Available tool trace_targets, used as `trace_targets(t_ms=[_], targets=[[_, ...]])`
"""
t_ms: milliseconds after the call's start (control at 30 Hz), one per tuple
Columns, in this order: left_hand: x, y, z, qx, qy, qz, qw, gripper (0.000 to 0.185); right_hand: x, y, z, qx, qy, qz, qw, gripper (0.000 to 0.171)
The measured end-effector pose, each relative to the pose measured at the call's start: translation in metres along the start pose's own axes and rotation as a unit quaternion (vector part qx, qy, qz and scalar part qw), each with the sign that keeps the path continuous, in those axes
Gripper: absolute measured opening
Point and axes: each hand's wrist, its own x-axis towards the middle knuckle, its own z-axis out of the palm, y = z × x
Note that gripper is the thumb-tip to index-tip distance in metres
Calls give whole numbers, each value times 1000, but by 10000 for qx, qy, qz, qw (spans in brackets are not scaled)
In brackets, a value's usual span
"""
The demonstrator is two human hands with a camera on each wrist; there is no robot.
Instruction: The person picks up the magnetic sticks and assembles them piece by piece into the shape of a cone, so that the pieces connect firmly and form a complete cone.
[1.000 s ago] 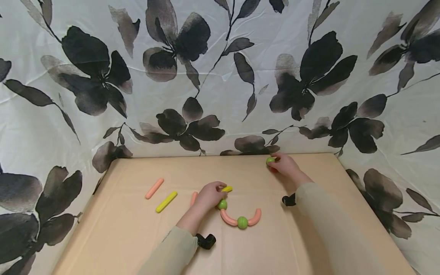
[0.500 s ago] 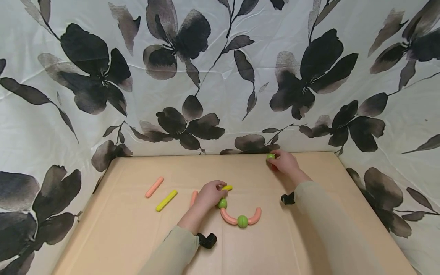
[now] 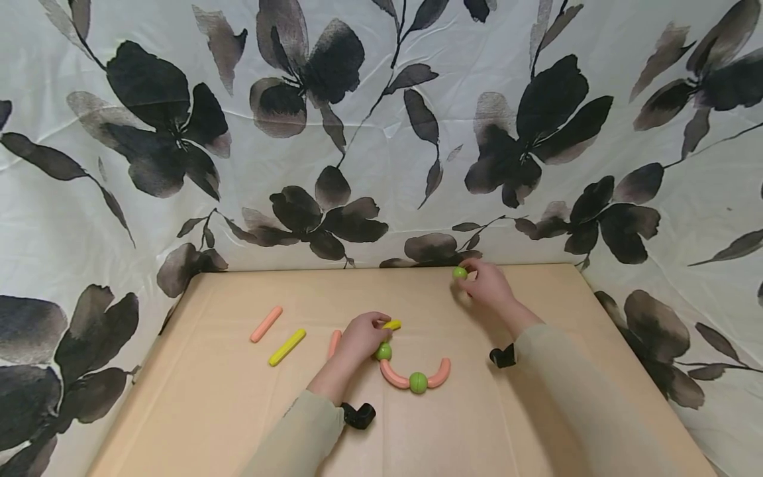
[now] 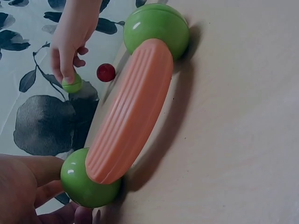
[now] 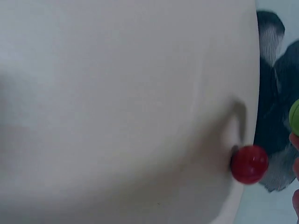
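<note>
My left hand [image 3: 362, 336] pinches a short yellow stick [image 3: 393, 324], one end of which pokes out past the fingers. Right by its fingertips is a green ball [image 4: 88, 179], joined to a curved, ribbed pink piece [image 4: 133, 112]. That piece runs to a second green ball [image 3: 418, 382], and another curved pink piece [image 3: 440, 373] rises on the far side, forming a U. At the table's back edge, my right hand [image 3: 490, 286] holds a loose green ball [image 3: 459, 272] between thumb and fingers, raised above the surface. A red ball [image 5: 250, 164] lies below it.
Left on the tan table [image 3: 197, 397] lie a straight pink stick [image 3: 266, 324] and a yellow stick [image 3: 287, 347]. Another pink piece [image 3: 334, 342] is partly covered by the left hand. Floral cloth [image 3: 381, 132] hangs behind and at the sides.
The right hand has lifted the loose green ball slightly and shifted it a little to the left. The left hand and the U-shaped chain stay put.
</note>
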Motion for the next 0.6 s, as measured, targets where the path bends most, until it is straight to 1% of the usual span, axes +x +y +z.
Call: trace_targets(t_ms=[133,300,533,600], targets=[[0,-2,1,-91,7,-9,10000,26,-10,-8,6,97,-145,-233,9996,33],[-2,-2,1,-75,42,6,10000,26,-25,-16,18,296,-450,-328,9980,33],[-4,-2,0,-115,110,91,9998,26,-46,-30,41,538,-1004,-165,9934,31],[-5,-2,0,-178,123,99,9997,26,-51,-35,46,620,-1172,-203,9910,30]])
